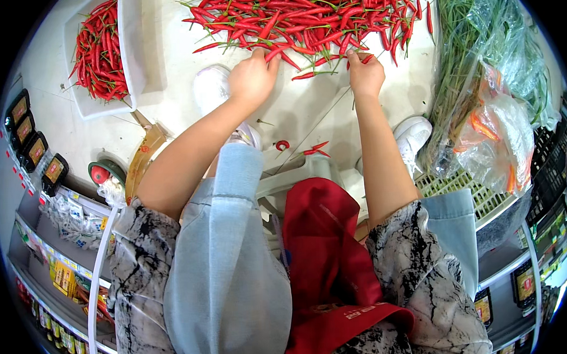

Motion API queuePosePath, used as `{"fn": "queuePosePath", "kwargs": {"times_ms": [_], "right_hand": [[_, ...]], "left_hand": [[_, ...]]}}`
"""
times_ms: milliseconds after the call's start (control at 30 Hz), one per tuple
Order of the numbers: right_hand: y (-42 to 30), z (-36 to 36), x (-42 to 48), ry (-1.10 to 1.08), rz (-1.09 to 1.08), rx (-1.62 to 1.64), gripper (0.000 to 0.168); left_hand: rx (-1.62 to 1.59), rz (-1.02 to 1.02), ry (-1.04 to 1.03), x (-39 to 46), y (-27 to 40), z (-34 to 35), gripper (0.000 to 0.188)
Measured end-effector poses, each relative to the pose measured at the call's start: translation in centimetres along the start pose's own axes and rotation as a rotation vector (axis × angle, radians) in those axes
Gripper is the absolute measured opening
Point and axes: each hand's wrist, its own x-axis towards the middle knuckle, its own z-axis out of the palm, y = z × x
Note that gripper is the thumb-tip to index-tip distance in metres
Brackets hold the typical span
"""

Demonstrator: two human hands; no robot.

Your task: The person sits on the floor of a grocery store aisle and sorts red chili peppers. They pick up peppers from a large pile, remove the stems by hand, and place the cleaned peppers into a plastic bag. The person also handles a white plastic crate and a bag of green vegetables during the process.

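Observation:
A large heap of red chili peppers (301, 17) with green stems lies on the pale tiled floor in front of me. My left hand (252, 80), at the heap's near edge, pinches a red chili (276, 52) between thumb and fingers. To the right, my right hand (368, 75) is closed around another chili (367, 59), mostly hidden by the fingers; a thin green stem shows below this hand. Between the hands, a single chili (305, 76) rests apart from the heap. A white plastic tub (131, 46) at the upper left holds more red chilies (100, 57).
Bagged long green vegetables (467, 63) and a crumpled plastic bag (495, 137) lie at right, above a slatted pale crate (466, 191). A few loose chilies (313, 150) are on the floor near a plastic stool (311, 169). Store shelves (56, 250) flank me.

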Motion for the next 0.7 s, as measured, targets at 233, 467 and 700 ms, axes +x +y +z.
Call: {"fn": "queuePosePath", "kwargs": {"times_ms": [233, 467, 700], "right_hand": [[-1.6, 0.0, -2.9, -0.197, 0.363, 0.860, 0.017], [-3.3, 0.4, -0.3, -0.065, 0.020, -0.014, 0.033], [-2.3, -2.6, -2.5, -0.453, 0.425, 0.727, 0.016]], "left_hand": [[0.031, -0.151, -0.035, 2.3, 1.4, 0.2, 0.048], [-0.364, -0.076, -0.061, 0.9, -1.0, 1.1, 0.040], [-0.806, -0.188, -0.066, -0.4, -2.2, 0.3, 0.027]]}}
